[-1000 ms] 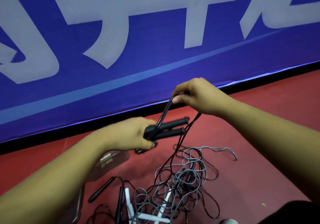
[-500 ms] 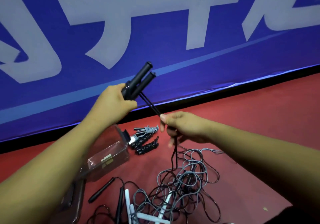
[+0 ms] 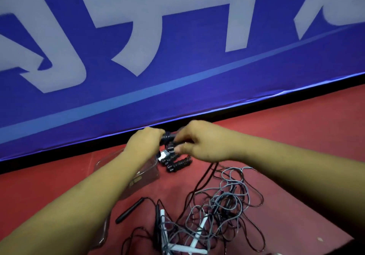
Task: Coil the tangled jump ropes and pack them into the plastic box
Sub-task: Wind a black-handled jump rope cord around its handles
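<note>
My left hand (image 3: 145,144) grips a pair of black jump-rope handles (image 3: 167,137) held level above the red floor. My right hand (image 3: 199,142) pinches the black cord at those handles, and a few turns of cord sit around them. The loose black cord (image 3: 205,175) runs down from my right hand into a tangled pile of black and grey ropes (image 3: 217,207) with white handles (image 3: 197,233). Coiled rope bundles (image 3: 178,163) lie on the floor just below my hands. The clear plastic box (image 3: 147,177) stands under my left forearm, partly hidden.
A blue banner wall (image 3: 177,77) with large pale lettering closes off the far side. A loose black handle (image 3: 130,210) lies on the floor near the box. A clear lid-like piece (image 3: 105,231) shows beside my left arm.
My left hand has dropped from high up to just above the coiled bundles, turning the handles level. My right hand has come up to the handles and wound cord round them.
</note>
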Demonstrator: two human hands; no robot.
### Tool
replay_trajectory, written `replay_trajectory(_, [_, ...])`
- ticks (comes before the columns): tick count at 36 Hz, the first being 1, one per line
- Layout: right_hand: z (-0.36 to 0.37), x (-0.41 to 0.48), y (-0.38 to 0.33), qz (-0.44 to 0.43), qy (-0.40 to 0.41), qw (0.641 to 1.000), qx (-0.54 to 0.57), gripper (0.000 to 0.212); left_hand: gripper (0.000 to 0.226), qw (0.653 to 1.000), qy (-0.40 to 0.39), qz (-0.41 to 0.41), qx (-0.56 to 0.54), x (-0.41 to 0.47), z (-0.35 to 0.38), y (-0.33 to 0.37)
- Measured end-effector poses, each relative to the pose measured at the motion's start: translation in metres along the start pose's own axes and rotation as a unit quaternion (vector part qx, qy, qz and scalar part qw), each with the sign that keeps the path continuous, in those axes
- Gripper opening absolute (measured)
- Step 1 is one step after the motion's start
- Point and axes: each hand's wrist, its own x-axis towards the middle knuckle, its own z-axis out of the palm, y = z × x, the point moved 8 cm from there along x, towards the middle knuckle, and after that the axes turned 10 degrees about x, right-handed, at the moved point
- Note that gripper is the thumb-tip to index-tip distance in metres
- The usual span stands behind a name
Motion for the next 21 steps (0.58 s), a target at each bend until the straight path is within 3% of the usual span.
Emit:
replay_trajectory(3, [-0.034, -0.002, 0.015, 0.013, 0.101, 0.993, -0.059, 0.016, 0.021, 0.991, -0.047, 0.113, 0.054, -0.008, 0.009, 0.035])
replay_trajectory(8, [-0.068, -0.012, 0.068, 0.068, 0.196, 0.977, -0.051, 0.013, 0.023, 0.972, -0.025, 0.219, 0.083, -0.016, -0.007, 0.078])
replay_trajectory(13, [-0.07, -0.019, 0.107, 0.108, 0.196, 0.975, 0.013, 0.003, 0.014, 0.953, 0.007, 0.296, -0.058, -0.03, -0.037, 0.108])
replay_trajectory(17, [-0.058, -0.02, 0.11, 0.101, 0.167, 0.97, 0.143, 0.007, 0.036, 0.938, 0.02, 0.243, -0.245, -0.036, -0.067, 0.104])
replay_trajectory(21, [-0.038, -0.028, 0.118, 0.168, 0.126, 0.941, 0.266, 0.027, 0.024, 0.934, 0.029, 0.104, -0.341, -0.023, -0.076, 0.07])
